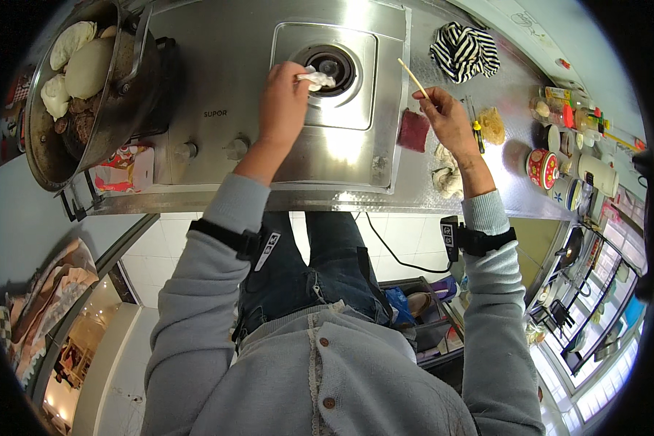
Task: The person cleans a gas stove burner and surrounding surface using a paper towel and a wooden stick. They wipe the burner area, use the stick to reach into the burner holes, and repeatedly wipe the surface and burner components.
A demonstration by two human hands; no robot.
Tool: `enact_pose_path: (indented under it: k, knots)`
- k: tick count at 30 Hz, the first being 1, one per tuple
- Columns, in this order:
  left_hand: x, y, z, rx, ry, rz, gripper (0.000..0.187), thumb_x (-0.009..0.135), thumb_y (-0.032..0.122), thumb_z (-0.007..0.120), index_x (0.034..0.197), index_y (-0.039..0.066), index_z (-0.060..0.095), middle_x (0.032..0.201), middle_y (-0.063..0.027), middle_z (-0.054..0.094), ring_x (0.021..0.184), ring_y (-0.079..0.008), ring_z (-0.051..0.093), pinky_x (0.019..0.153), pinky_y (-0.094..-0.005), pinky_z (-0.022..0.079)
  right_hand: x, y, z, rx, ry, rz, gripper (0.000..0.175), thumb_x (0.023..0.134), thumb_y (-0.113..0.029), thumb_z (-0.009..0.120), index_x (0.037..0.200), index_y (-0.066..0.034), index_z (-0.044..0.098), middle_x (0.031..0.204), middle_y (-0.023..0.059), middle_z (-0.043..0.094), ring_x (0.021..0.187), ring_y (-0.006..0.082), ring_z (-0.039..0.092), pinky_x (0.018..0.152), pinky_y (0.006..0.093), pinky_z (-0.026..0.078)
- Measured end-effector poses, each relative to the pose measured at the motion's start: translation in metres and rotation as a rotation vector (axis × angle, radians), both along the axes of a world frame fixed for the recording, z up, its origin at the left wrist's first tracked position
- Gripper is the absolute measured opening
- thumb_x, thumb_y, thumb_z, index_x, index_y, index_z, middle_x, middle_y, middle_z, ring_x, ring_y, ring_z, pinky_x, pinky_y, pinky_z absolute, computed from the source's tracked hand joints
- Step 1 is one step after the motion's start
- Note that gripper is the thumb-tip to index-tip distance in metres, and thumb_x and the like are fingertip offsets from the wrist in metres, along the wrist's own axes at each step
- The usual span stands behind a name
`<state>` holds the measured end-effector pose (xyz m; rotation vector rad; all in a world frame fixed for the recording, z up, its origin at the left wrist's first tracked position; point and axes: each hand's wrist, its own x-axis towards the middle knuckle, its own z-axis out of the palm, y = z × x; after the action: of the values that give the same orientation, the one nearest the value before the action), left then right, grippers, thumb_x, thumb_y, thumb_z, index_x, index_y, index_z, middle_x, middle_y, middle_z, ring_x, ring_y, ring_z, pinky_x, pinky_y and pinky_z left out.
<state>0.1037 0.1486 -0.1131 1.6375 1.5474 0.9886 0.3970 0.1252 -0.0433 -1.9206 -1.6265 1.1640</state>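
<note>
My left hand pinches a crumpled white tissue over the left side of the round gas burner. That burner sits in a square recess of the stainless steel SUPOR cooktop. My right hand holds a thin wooden stick, perhaps a chopstick, its free end slanting up and left past the cooktop's right edge. A dark red scouring pad lies just left of my right hand. Under my right wrist is a pale crumpled cloth, partly covered by it.
A large pot with pale and brown food stands at the left. On the right counter are a striped cloth, a yellow-handled screwdriver, a yellowish mesh scrubber, and a red patterned jar near several bottles. Two knobs line the cooktop's front.
</note>
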Motion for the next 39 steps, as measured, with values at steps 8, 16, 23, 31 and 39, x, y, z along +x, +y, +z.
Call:
enact_pose_path:
  k: [8, 16, 23, 31, 39]
  knots:
    - [-0.047, -0.043, 0.022, -0.199, -0.249, 0.040, 0.011, 0.094, 0.007, 0.059, 0.105, 0.005, 0.059, 0.099, -0.0084, 0.070, 0.083, -0.0162, 0.068, 0.076, -0.0311, 0.052, -0.028, -0.016, -0.004, -0.168, 0.037, 0.046, 0.024, 0.095, -0.012, 0.055, 0.117, -0.0060, 0.064, 0.076, 0.0093, 0.067, 0.068, 0.0182, 0.064, 0.070, 0.0342, 0.051]
    - [-0.038, -0.081, 0.029, -0.064, 0.098, -0.186, 0.023, 0.085, -0.008, 0.056, 0.105, 0.004, 0.056, 0.118, -0.0144, 0.062, 0.109, -0.0352, 0.060, 0.093, -0.0419, 0.049, -0.065, 0.010, 0.028, -0.091, -0.302, 0.456, 0.035, 0.100, -0.013, 0.052, 0.134, -0.0120, 0.057, 0.068, 0.0083, 0.059, 0.060, 0.0139, 0.060, 0.060, 0.0303, 0.052]
    - [-0.042, -0.097, 0.038, -0.047, 0.166, -0.220, 0.034, 0.082, -0.007, 0.059, 0.114, 0.006, 0.059, 0.128, -0.0147, 0.056, 0.119, -0.0361, 0.053, 0.101, -0.0426, 0.045, -0.071, 0.028, 0.033, 0.023, -0.336, 0.589, 0.039, 0.093, -0.007, 0.056, 0.131, -0.0115, 0.061, 0.075, 0.0149, 0.066, 0.065, 0.0230, 0.066, 0.068, 0.0379, 0.052]
    - [-0.050, -0.103, 0.047, -0.012, 0.140, -0.204, 0.031, 0.085, -0.002, 0.061, 0.116, 0.007, 0.061, 0.126, -0.0131, 0.057, 0.119, -0.0345, 0.053, 0.101, -0.0425, 0.045, -0.102, 0.047, 0.011, -0.026, -0.310, 0.589, 0.035, 0.094, -0.005, 0.054, 0.127, -0.0112, 0.064, 0.071, 0.0153, 0.066, 0.063, 0.0231, 0.064, 0.067, 0.0371, 0.052]
    - [-0.057, -0.115, 0.050, -0.043, 0.046, -0.189, 0.029, 0.086, 0.000, 0.061, 0.115, 0.008, 0.062, 0.125, -0.0115, 0.057, 0.117, -0.0325, 0.053, 0.101, -0.0408, 0.045, -0.095, 0.000, 0.025, -0.138, -0.189, 0.316, 0.032, 0.098, -0.014, 0.051, 0.127, -0.0061, 0.062, 0.069, 0.0094, 0.066, 0.061, 0.0146, 0.062, 0.061, 0.0309, 0.049]
